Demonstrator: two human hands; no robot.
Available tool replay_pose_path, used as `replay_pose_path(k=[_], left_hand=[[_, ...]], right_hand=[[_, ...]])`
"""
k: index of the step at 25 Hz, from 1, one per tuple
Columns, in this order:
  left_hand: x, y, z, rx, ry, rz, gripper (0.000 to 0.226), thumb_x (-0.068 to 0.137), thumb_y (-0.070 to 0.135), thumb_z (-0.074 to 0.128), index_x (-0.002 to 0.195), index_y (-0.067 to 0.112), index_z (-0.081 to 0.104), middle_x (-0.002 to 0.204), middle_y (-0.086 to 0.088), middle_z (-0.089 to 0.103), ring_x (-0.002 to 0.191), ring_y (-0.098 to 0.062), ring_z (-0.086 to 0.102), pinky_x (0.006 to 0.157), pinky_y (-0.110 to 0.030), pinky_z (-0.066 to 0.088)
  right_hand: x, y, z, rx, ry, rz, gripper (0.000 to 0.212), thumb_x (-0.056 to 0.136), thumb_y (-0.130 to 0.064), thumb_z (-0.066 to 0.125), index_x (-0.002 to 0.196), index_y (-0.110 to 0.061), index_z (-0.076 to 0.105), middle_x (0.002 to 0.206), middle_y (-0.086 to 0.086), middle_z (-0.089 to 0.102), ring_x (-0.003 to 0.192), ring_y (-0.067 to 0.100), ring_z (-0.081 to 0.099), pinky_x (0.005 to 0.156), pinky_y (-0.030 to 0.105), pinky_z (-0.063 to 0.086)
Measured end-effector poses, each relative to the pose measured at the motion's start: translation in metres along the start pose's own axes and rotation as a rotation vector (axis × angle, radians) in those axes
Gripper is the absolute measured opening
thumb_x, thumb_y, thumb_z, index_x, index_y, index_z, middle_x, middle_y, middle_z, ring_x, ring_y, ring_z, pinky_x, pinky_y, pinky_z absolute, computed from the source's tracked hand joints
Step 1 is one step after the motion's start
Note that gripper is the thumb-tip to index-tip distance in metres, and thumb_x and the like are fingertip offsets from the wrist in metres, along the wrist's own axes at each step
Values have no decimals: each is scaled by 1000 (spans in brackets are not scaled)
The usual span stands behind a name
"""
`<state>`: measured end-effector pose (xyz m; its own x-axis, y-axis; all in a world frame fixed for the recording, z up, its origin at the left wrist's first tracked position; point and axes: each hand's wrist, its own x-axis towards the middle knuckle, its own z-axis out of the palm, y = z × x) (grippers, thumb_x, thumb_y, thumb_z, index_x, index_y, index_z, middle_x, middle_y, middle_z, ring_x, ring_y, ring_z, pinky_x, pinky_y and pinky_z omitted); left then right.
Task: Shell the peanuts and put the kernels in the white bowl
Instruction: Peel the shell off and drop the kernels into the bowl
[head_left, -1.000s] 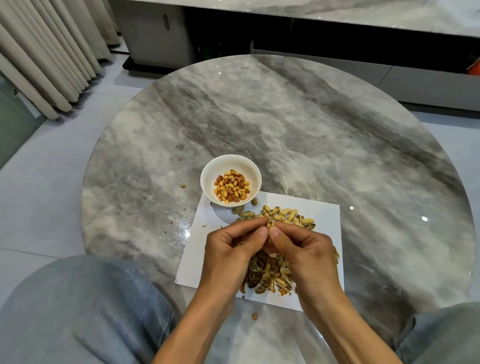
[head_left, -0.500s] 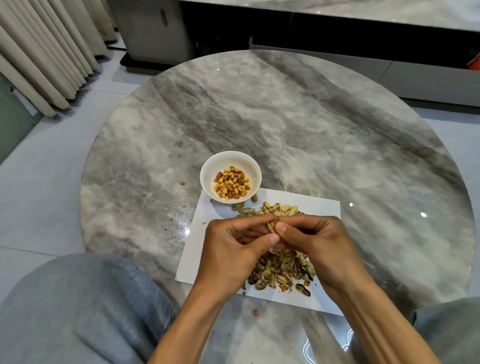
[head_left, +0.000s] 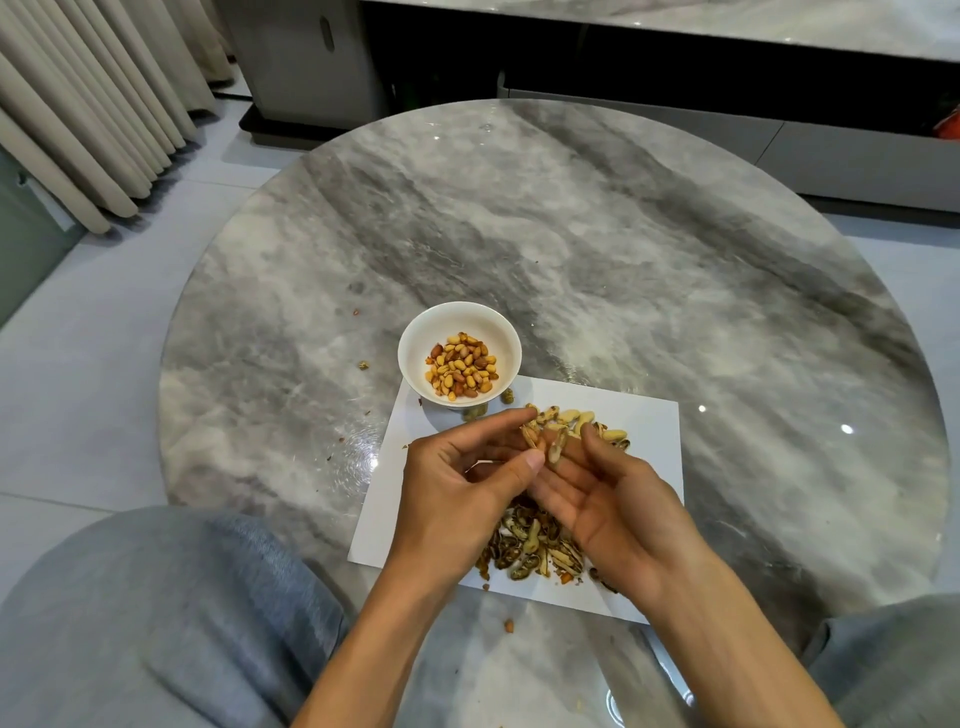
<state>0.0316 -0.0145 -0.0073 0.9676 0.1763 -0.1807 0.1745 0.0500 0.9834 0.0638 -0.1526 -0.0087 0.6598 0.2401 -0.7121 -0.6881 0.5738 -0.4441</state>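
Note:
The white bowl (head_left: 415, 343) holds a heap of shelled kernels (head_left: 462, 365) and stands at the far left corner of a white paper sheet (head_left: 652, 452). Unshelled peanuts (head_left: 582, 418) lie on the sheet's far side. Empty shells (head_left: 524, 551) are piled on its near side. My left hand (head_left: 457, 483) pinches one half of a split peanut shell (head_left: 532, 439) between thumb and fingers. My right hand (head_left: 613, 499) lies palm up with the other shell half (head_left: 557, 447) on its fingers. Both hands hover over the sheet, close together.
The round grey marble table (head_left: 571, 249) carries small shell crumbs (head_left: 362, 366) to the left of the bowl and one crumb (head_left: 509, 625) near its front edge. My grey-trousered knees (head_left: 156, 613) flank the table. A low cabinet (head_left: 779, 88) stands behind, curtains (head_left: 88, 104) at far left.
The peanut pressed between both thumbs has split in two. My hands have drawn apart, and the right hand has turned palm up.

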Motion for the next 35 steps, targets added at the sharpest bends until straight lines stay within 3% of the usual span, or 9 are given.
replay_pose_path(k=[5, 8, 12, 16, 20, 26, 29, 32, 35], left_hand=[[-7, -17, 5, 860, -87, 566, 39, 82, 11, 64, 118, 22, 73, 96, 7, 63, 93, -11, 56, 81, -21, 49], [-7, -10, 5, 608, 33, 371, 33, 86, 13, 67, 114, 29, 74, 97, 15, 66, 90, -3, 61, 79, -17, 49], [1, -6, -8, 350, 183, 47, 35, 83, 11, 75, 104, 39, 75, 82, 23, 68, 69, 1, 61, 62, -10, 45], [0, -9, -8, 441, 151, 20, 32, 83, 14, 74, 107, 36, 76, 83, 20, 68, 75, 1, 62, 64, -7, 43], [1, -6, -11, 490, 169, 24, 31, 83, 18, 74, 106, 39, 75, 83, 20, 67, 76, 1, 61, 65, -10, 43], [3, -14, -24, 886, -10, -177, 41, 89, 34, 67, 130, 37, 62, 110, 14, 68, 100, -11, 66, 86, -29, 51], [7, -14, -27, 865, 77, -199, 38, 93, 35, 63, 131, 33, 62, 113, 11, 70, 106, -16, 65, 89, -32, 49], [8, -13, -31, 816, 133, -196, 31, 92, 37, 64, 123, 31, 67, 101, 14, 71, 98, -16, 66, 86, -31, 49], [5, -17, -34, 808, 110, -214, 31, 94, 36, 61, 124, 30, 67, 103, 13, 71, 99, -18, 66, 83, -32, 50]], right_hand=[[4, 14, 2, 93, -17, 87, 33, 103, -25, 47, 113, 3, 61, 100, 20, 70, 94, 28, 68, 93, 37, 52], [4, 14, 0, 99, 25, 45, 30, 104, -21, 45, 105, 3, 64, 85, 15, 72, 74, 22, 72, 69, 31, 61], [3, 13, -1, -117, 133, -2, 21, 102, -11, 50, 105, 1, 67, 72, 9, 71, 50, 11, 57, 46, 24, 52], [3, 14, 0, -348, 203, -25, 11, 97, -14, 61, 103, -4, 63, 86, 14, 77, 37, 9, 36, 40, 23, 40], [4, 12, -5, -309, 235, -34, 25, 99, -26, 59, 107, -2, 64, 56, 6, 60, 35, 10, 33, 35, 24, 39], [2, -3, 4, 34, 152, -5, 33, 103, -26, 46, 84, -5, 62, 61, 4, 48, 51, 12, 39, 42, 23, 38], [9, -26, 47, 58, 85, -129, 38, 104, -29, 43, 74, -8, 55, 61, 3, 48, 53, 13, 39, 45, 24, 36], [26, -40, 104, -149, 31, -300, 46, 105, -36, 42, 79, -6, 65, 70, 8, 66, 63, 19, 61, 62, 29, 52], [40, -33, 111, -728, 201, -571, 33, 101, -33, 49, 86, -15, 72, 90, -1, 73, 89, 15, 66, 77, 28, 50]])
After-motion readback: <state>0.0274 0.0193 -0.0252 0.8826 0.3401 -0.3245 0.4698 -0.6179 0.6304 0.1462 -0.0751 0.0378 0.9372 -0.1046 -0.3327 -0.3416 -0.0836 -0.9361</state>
